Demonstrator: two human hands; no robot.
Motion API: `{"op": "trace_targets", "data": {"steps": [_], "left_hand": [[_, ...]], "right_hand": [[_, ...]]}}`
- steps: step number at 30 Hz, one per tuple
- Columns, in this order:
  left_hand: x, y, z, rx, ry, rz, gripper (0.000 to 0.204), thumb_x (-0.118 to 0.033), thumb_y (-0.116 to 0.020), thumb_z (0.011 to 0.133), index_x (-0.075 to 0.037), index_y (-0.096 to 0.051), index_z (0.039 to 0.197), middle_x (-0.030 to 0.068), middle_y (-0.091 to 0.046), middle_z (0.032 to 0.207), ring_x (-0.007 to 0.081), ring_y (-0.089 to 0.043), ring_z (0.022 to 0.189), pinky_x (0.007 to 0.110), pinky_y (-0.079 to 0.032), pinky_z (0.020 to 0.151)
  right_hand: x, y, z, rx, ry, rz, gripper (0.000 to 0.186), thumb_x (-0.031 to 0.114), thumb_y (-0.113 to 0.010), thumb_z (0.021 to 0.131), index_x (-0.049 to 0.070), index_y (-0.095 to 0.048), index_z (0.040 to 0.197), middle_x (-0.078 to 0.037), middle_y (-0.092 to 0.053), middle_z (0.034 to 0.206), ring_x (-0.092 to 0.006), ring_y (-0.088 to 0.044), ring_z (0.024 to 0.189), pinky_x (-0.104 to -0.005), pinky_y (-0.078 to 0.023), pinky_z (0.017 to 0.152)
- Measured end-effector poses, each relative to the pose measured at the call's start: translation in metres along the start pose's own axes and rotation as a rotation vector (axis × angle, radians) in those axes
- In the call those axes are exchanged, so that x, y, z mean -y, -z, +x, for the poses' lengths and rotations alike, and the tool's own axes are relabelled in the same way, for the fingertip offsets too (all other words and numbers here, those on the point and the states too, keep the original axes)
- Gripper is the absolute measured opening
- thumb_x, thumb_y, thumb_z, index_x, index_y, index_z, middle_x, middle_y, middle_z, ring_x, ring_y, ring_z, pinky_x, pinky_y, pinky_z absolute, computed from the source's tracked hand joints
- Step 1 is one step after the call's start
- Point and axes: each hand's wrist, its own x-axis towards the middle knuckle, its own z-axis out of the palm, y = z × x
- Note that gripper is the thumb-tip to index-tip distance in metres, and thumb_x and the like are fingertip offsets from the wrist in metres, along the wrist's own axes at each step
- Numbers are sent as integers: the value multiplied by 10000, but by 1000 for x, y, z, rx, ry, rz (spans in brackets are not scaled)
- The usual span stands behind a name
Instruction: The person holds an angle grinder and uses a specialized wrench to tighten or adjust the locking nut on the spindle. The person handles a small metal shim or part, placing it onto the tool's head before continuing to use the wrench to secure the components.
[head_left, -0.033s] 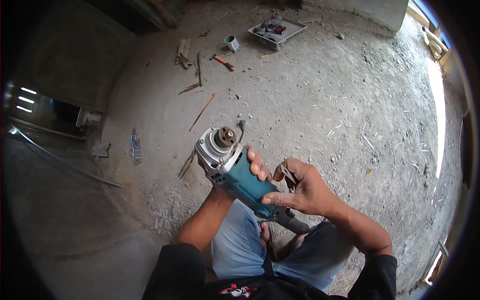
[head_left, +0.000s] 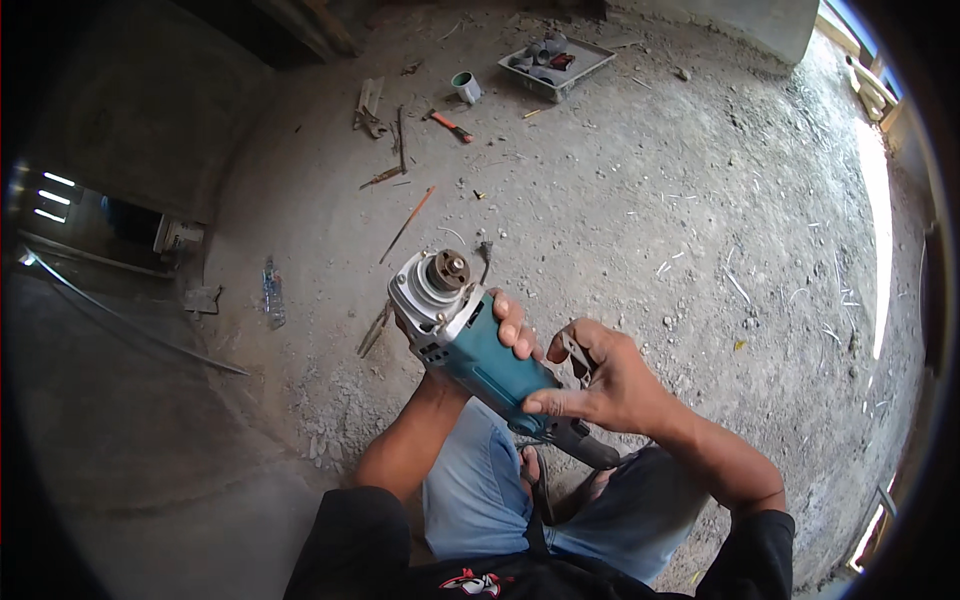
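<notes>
A teal angle grinder (head_left: 495,360) is held over my lap, its silver gear head up and to the left. No disc is on its spindle; a round brown flange nut (head_left: 450,268) sits there. My left hand (head_left: 512,325) wraps round the body from beneath, with its fingertips showing on the far side. My right hand (head_left: 610,380) has curled fingers holding a thin, flat grey metal spanner (head_left: 575,355), partly hidden by the fingers. Its thumb touches the grinder's body near the black rear handle (head_left: 585,447). Beyond the gear head lies a black power plug (head_left: 485,248).
On the dusty concrete floor are a hammer with orange on it (head_left: 447,125), a white mug (head_left: 466,87), a thin orange-ended rod (head_left: 408,223) and a clear plastic bottle (head_left: 272,292). Farther off stands a grey tray (head_left: 590,70) with several objects. A metal rod (head_left: 130,317) lies at left.
</notes>
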Motion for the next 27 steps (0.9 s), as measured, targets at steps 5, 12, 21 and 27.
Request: {"op": "trace_targets", "data": {"steps": [5, 12, 21, 27], "left_hand": [[-2, 4, -1, 15, -21, -57, 574, -498, -588, 926, -32, -522, 1254, 133, -612, 1082, 333, -584, 1099, 513, -402, 1071], [7, 5, -8, -18, -104, -11, 574, -450, -614, 916, -51, -496, 1312, 100, -573, 1122, 294, -565, 1127, 499, -371, 1097], [20, -21, -5, -397, -307, 140, 770, -698, -438, 911, -46, -519, 1312, 114, -570, 1134, 288, -556, 1023, 482, -455, 1001], [26, -31, -15, -546, -313, 265, 992, -893, -361, 790, -90, -499, 1356, 121, -616, 1152, 330, -578, 1103, 581, -443, 991]], "right_hand": [[-4, -12, -3, -38, 56, 18, 907, 559, -915, 572, -51, -541, 1129, -196, -633, 848, -315, -656, 790, -404, -522, 715], [-8, -18, -7, 33, 91, -55, 987, 548, -862, 648, -66, -421, 1282, -323, -632, 1070, -446, -661, 969, -450, -531, 841], [-18, -31, -18, -90, 167, -143, 909, 452, -849, 664, -7, -440, 1334, -259, -610, 1126, -432, -619, 1032, -477, -504, 873], [-25, -35, -24, -180, 209, -359, 882, 425, -857, 658, 72, -466, 1365, -174, -575, 1037, -366, -595, 934, -471, -513, 779]]}}
